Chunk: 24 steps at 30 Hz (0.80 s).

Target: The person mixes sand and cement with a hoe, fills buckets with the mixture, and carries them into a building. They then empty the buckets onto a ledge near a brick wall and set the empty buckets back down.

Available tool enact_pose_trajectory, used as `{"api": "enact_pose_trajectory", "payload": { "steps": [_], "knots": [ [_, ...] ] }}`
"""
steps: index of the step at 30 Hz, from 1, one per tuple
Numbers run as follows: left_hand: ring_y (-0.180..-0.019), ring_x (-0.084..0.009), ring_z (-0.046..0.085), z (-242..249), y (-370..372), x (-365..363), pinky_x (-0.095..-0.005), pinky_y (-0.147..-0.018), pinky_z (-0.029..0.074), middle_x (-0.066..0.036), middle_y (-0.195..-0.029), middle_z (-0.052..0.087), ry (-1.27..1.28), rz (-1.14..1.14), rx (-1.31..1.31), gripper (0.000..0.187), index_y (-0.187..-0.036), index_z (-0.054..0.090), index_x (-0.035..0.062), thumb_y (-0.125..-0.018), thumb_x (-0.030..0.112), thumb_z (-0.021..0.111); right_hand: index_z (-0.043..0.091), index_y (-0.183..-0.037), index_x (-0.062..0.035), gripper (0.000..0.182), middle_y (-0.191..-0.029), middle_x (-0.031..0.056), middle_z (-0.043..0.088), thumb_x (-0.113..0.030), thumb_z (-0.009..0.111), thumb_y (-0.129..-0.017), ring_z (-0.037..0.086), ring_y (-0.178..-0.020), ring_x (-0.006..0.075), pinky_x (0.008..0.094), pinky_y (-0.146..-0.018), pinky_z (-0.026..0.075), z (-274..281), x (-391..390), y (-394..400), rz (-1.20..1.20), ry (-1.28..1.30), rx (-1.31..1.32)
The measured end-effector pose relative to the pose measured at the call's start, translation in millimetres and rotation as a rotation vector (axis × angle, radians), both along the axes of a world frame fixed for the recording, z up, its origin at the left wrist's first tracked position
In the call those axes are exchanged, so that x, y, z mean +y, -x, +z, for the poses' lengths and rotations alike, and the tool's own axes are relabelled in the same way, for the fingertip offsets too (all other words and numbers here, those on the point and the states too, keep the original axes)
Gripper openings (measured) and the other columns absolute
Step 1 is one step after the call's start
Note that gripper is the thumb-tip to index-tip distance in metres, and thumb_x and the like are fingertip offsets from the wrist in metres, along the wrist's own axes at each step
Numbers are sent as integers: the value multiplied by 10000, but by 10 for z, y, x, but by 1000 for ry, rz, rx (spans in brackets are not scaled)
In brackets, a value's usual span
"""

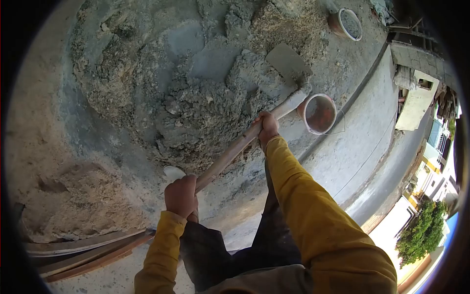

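While our right hand (268, 126) clamps the shovel (254, 132) handle nearer its blade (288, 62), which rests up ahead on the wet mortar pile (205, 108), our left hand (181, 196) wraps the near end.

Left hand (181, 196) fisted, near body, elbow bent. Right hand (268, 126) fisted, arm extended forward. Both sleeves yellow.

Handle (235, 149) sections hidden within both hands (181, 196), bucket (346, 22) contents too small to tell.
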<state>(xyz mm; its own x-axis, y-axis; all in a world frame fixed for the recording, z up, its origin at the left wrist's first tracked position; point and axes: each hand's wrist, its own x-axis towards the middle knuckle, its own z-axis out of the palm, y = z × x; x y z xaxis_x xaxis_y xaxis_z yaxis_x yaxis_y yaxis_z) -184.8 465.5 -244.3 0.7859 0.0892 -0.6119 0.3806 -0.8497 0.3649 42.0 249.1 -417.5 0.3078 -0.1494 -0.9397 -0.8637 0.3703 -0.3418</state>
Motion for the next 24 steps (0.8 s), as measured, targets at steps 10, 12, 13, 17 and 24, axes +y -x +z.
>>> {"api": "enact_pose_trajectory", "payload": {
  "steps": [10,12,13,17,24],
  "knots": [
    [-698,-313,615,912,2047,1038,-437,-609,483,-94,-743,605,-135,133,258,228,-821,577,115,-614,96,671,504,-717,-13,95,-595,110,528,-17,581,-771,544,-521,248,382,-526,495,604,1514,2035,119,-160,151],
    [-691,-315,607,1247,2415,921,-445,-601,476,-87,-729,599,-104,210,261,200,-792,583,131,-612,101,666,514,-714,-8,90,-604,107,540,-9,591,-762,553,-515,238,373,-529,503,934,1431,2366,126,-203,183],
    [-685,-318,605,1428,2540,830,-441,-594,474,-87,-729,602,-107,246,293,197,-785,591,137,-607,101,667,520,-713,-6,87,-604,104,542,-9,592,-760,556,-512,233,368,-533,507,1161,1390,2448,132,-198,197],
    [-677,-337,617,2124,2845,369,-434,-595,481,-104,-720,620,87,292,543,177,-779,597,118,-616,157,655,502,-717,-14,127,-591,93,525,-8,623,-756,566,-510,222,365,-492,506,1900,1194,2512,229,-61,315],
    [-772,-381,629,1424,2151,-125,-469,-694,500,-176,-773,639,349,541,744,299,-900,586,69,-639,203,643,539,-719,-53,167,-595,50,523,-133,651,-814,542,-526,179,342,-514,463,606,1163,1981,362,-242,299]
  ]
}}
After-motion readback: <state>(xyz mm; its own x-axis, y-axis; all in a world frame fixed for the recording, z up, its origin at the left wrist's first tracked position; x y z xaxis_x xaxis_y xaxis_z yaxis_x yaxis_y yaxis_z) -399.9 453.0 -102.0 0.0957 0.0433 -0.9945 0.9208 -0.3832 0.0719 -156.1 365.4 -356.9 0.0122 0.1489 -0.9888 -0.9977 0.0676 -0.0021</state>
